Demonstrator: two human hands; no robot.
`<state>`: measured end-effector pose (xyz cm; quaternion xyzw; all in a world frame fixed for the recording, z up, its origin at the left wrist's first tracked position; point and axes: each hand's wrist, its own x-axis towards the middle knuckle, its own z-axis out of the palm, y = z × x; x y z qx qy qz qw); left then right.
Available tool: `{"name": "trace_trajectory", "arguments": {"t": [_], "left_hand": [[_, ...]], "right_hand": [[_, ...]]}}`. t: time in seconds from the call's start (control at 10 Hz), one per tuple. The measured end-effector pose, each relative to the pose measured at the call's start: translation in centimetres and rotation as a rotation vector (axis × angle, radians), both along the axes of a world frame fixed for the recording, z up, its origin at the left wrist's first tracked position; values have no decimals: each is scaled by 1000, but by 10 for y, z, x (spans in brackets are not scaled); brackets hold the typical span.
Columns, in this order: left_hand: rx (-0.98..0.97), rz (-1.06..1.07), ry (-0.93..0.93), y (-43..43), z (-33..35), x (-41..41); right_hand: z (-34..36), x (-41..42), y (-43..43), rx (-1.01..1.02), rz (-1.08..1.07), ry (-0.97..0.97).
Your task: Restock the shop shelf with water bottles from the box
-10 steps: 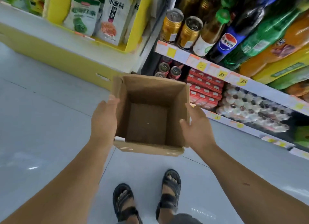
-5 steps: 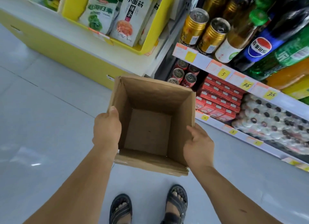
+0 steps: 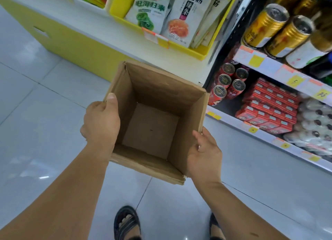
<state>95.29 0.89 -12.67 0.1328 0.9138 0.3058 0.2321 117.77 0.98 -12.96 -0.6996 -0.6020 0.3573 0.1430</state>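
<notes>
Cardboard box (image 3: 158,89), its bare bottom showing, hangs above the tiled floor (image 3: 36,114) just beside the shelf (image 3: 233,122). The left hand (image 3: 100,121) grips its left wall, thumb hooked over the rim. The right hand (image 3: 203,155) clasps the right wall. Pale capped bottles (image 3: 316,125) sit packed on that shelf

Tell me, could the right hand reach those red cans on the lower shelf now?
Probably not yet: the right hand grips the cardboard box, so it is busy. The red cans stand on an open shelf past the box's far corner, nothing in front of them.
</notes>
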Motion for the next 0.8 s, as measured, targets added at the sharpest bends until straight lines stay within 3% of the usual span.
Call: {"name": "trace_trajectory", "arguments": {"t": [0.2, 0.4, 0.7, 0.8], "left_hand": [[139, -121, -75, 7, -7, -28], [246, -98, -230, 5, 17, -26], [472, -151, -482, -20, 96, 20], [440, -186, -565, -29, 141, 30]], "right_hand": [[2, -35, 8, -34, -5, -46], [20, -49, 6, -27, 10, -75], [113, -53, 3, 16, 115, 56], [162, -47, -4, 40, 82, 71]]}}
